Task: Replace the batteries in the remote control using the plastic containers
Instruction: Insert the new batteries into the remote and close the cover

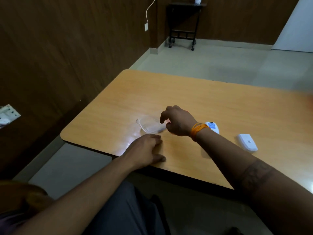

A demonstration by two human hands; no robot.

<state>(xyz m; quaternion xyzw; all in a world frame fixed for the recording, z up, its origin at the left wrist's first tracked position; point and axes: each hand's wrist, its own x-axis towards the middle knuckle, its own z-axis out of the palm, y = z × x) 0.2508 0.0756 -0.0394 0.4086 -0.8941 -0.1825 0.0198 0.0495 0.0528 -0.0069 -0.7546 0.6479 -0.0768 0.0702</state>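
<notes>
Our right hand (177, 122) hovers over the clear plastic container (149, 125), its fingers (162, 116) curled loosely downward and apart at the container's three o'clock rim. We cannot tell whether they hold anything; a small dark shape, possibly a battery, lies at the container's near right corner, too blurred to name. Our left hand (147, 148) rests flat at six o'clock from the container, fingers spread on the worktop (220, 106) and holding nothing.

Outward at three o'clock, past the orange wristband (198, 130), the white remote control (212, 127) lies partly hidden behind the wrist. Further right lies a separate white piece (247, 142), which we judge to be its back cover, well apart from the container.

The step in hand looks like picking from or dropping into the container. To do it well we should steady the light container with the left hand so it does not skid, pinch with thumb and forefinger only, and keep old and fresh cells in separate containers. The glare on the worktop hides the clear rim, so we go slowly.
</notes>
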